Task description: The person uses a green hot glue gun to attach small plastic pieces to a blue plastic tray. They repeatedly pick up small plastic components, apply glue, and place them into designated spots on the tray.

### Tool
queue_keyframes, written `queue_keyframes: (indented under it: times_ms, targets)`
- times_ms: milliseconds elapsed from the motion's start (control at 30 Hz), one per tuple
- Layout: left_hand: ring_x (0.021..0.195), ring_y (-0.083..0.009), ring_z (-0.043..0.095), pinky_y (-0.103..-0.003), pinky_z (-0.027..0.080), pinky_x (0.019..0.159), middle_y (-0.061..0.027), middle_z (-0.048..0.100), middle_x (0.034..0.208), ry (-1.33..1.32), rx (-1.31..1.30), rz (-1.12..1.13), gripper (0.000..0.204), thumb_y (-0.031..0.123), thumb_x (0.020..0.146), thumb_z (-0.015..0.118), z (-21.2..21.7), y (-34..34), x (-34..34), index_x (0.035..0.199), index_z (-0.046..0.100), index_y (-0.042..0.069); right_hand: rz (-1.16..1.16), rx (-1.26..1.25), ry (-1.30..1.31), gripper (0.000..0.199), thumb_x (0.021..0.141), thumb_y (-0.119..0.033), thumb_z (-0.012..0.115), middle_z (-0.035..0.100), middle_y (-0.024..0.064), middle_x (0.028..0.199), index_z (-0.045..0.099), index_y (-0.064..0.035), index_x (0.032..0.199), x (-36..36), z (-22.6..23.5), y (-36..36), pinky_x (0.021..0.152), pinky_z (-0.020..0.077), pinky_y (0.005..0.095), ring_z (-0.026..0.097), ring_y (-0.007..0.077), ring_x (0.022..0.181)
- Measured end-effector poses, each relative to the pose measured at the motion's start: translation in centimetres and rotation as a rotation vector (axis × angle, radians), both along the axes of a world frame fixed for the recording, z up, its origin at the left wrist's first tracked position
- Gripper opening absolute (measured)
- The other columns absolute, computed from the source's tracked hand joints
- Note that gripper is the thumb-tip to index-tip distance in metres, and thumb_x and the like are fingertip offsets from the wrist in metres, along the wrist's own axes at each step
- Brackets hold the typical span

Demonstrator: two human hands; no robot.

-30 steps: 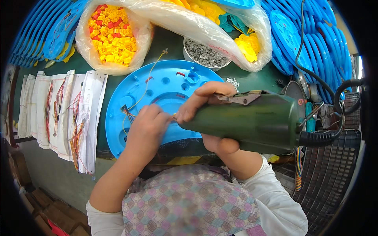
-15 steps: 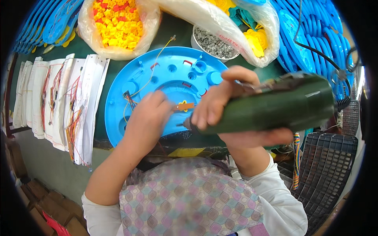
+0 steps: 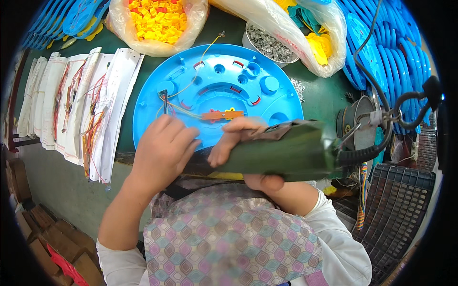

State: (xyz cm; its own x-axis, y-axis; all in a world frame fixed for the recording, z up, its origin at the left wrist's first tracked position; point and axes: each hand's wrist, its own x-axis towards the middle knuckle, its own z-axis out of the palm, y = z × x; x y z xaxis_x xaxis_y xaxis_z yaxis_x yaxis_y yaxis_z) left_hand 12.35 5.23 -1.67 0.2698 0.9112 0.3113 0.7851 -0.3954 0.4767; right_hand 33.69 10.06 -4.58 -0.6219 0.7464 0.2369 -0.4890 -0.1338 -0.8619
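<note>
I keep my right hand (image 3: 233, 137) wrapped around the green power tool (image 3: 284, 153), its narrow end pointing left, fingers over the top, the forearm angling up from the lower right. My left hand (image 3: 164, 145) hangs knuckles up at the near edge of the blue plastic shell (image 3: 147, 107), fingers curled; I cannot tell whether they grip anything. Between the hands and beyond them, the orange strip (image 3: 223, 115) lies inside the shell, wires (image 3: 190, 113) running from its left end.

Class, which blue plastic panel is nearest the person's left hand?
The blue panel lying flat, with an orange-brown strip on it, by the left hand; the left stack and right stack of panels are farther away.
</note>
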Motion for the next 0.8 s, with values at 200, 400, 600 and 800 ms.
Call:
queue_keyframes:
  times_ms: [200, 400, 600, 800]
  targets:
    - [0.085, -0.0298, 0.057, -0.041, 0.048, 0.072, -0.0082, 0.055, 0.087, -0.099, -0.028, -0.093, 0.023, 0.007, 0.075, 0.080, 0.1, -0.7, 0.8, 0.091, 0.065, 0.008, -0.177, 0.011, 0.090, 0.121, 0.066, -0.095, 0.062, 0.067, 0.0131, 0.088, 0.044, 0.0002, 0.139, 1.4, 2.5, 0.8, 0.077, 0.0584, 0.0437, 0.068, 0.0280, 0.080]
    - [0.088, -0.0287, 0.057, -0.041, 0.048, 0.074, -0.0066, 0.054, 0.091, -0.126, -0.017, -0.135, 0.024, 0.010, 0.072, 0.081, 0.5, 0.1, 3.1, 0.091, 0.066, 0.009, -0.172, 0.010, 0.247, 0.122, 0.064, -0.095, 0.064, 0.066, 0.0139, 0.090, 0.044, -0.0015, 0.139, 3.5, 4.7, 1.6, 0.082, 0.0575, 0.0447, 0.068, 0.0285, 0.083]
    - [0.091, -0.0276, 0.056, -0.041, 0.048, 0.078, -0.0069, 0.053, 0.090, 0.078, 0.112, -0.158, 0.017, 0.012, 0.073, 0.069, -0.5, 0.7, 4.5, 0.089, 0.067, 0.007, -0.241, 0.068, 0.169, 0.121, 0.063, -0.092, 0.068, 0.067, 0.0123, 0.086, 0.045, -0.0002, 0.138, 4.7, 4.6, 1.7, 0.075, 0.0587, 0.0447, 0.069, 0.0289, 0.079]
    - [0.097, -0.0266, 0.058, -0.040, 0.050, 0.085, -0.0090, 0.055, 0.093, 0.273, 0.263, -0.165, 0.020, 0.014, 0.073, 0.065, -0.8, 0.1, 5.1, 0.089, 0.066, 0.002, -0.211, 0.117, -0.079, 0.118, 0.064, -0.088, 0.073, 0.067, 0.0130, 0.088, 0.045, 0.0006, 0.136, 8.1, 3.6, 0.3, 0.079, 0.0592, 0.0442, 0.070, 0.0293, 0.083]
